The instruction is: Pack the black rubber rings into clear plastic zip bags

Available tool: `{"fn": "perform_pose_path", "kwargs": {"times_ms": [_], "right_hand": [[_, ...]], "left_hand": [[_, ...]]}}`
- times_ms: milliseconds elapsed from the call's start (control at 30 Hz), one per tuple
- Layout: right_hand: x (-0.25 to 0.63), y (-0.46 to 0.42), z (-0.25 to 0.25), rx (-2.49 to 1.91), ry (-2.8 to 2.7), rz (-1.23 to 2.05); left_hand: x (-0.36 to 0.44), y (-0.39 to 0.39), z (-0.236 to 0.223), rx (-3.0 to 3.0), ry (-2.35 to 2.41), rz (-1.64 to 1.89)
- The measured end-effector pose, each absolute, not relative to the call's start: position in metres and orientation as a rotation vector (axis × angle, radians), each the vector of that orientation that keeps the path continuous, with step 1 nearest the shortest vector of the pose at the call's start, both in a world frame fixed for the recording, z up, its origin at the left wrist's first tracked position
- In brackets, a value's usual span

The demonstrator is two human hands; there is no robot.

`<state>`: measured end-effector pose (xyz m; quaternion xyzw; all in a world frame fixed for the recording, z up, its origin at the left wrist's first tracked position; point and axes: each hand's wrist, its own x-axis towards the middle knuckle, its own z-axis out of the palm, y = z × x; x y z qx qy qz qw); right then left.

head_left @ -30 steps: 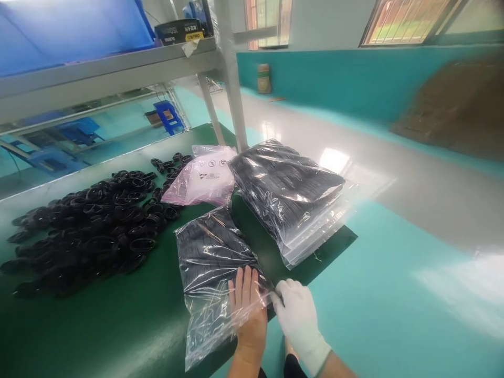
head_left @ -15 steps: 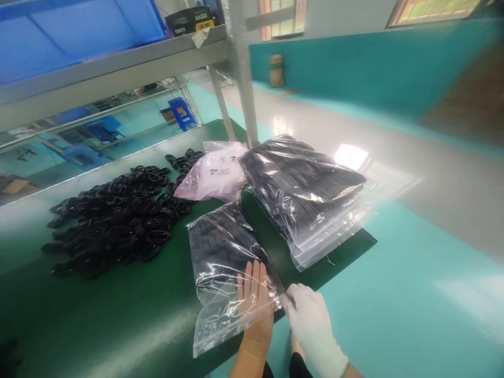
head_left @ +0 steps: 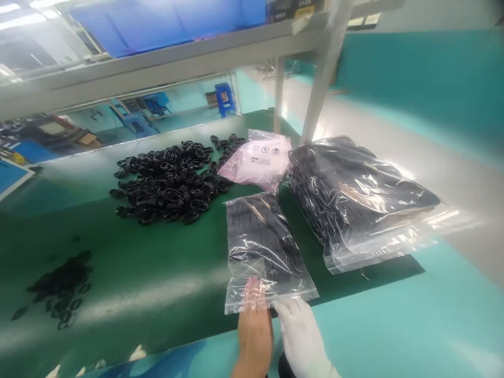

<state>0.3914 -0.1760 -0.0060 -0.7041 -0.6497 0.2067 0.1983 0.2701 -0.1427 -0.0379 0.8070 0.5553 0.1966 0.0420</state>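
Note:
A transparent zip bag [head_left: 260, 231] packed with thin black strips lies flat at the green table's front edge. My bare left hand [head_left: 255, 325] is at its mouth, fingers stretched out and showing through the film. My right hand [head_left: 301, 333], in a white glove, has its fingers closed on the rim of the bag's mouth, right of the left hand. A larger, fuller zip bag [head_left: 354, 194] of similar black strips rests to the right. Behind the smaller bag sits a pink plastic bag [head_left: 260, 160] with printed symbols.
Black ring-shaped parts [head_left: 169, 181] form a big heap left of the bags. A smaller pile of dark flat rings [head_left: 65, 286] lies near left. A shelf [head_left: 177, 65] with a blue bin [head_left: 177, 23] crosses above, its post [head_left: 321, 79] standing behind the bags.
The view has swung left, bringing the small pile into sight. My left hand has drawn back toward the bag's mouth, and the bag lies straighter. The right hand remains at the bag's rim.

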Motion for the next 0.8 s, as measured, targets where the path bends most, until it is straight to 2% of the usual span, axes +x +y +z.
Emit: {"fn": "perform_pose_path", "kwargs": {"times_ms": [133, 367, 533, 800], "right_hand": [[0.387, -0.160, -0.008, -2.138, -1.810, 0.518], [0.387, -0.148, -0.018, -2.262, -1.648, 0.459], [0.386, -0.137, -0.008, -2.328, -1.601, 0.495], [0.391, -0.123, 0.016, -2.466, -1.930, 0.517]], "left_hand": [[0.283, -0.129, -0.034, 2.077, 1.727, 0.570], [0.307, -0.106, -0.025, 1.453, 1.676, 0.715], [0.307, -0.092, -0.012, 1.386, 1.648, 0.638], [0.307, -0.087, -0.009, 1.308, 1.566, 0.661]]}}
